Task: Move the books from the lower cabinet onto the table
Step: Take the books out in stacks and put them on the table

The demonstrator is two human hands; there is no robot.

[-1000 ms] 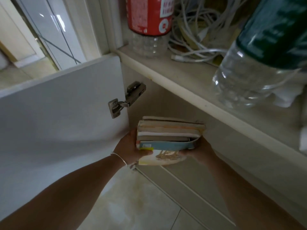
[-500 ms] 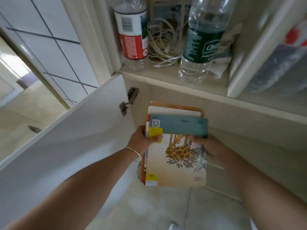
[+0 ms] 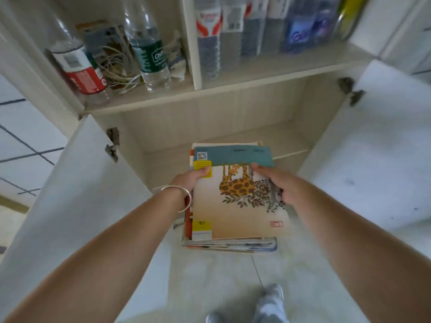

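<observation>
Stack of books held flat in the air, in front of the open lower cabinet & above the floor. Top book has a teal band, a QR code, a yellow label & a giraffe drawing on the cover. Several thinner books lie under it, edges showing at the near end.

Left hand closed round the stack's left edge, thumb on the yellow label, other fingers hidden underneath. Silver bangle on that wrist. Right hand closed on the right edge, thumb on the cover near the giraffe, rest of the fingers under the stack. Both forearms bare.

Lower cabinet compartment behind the stack: pale wood, both white doors swung wide – left door, right door, metal hinges on each.

Shelf above it. Left bay: red-label bottle, green-label bottle, tangle of white cables btwn them. Right bay: row of packs & bottles, blurred, can't read labels.

Bottom of view: a grey shoe on the pale tiles.
</observation>
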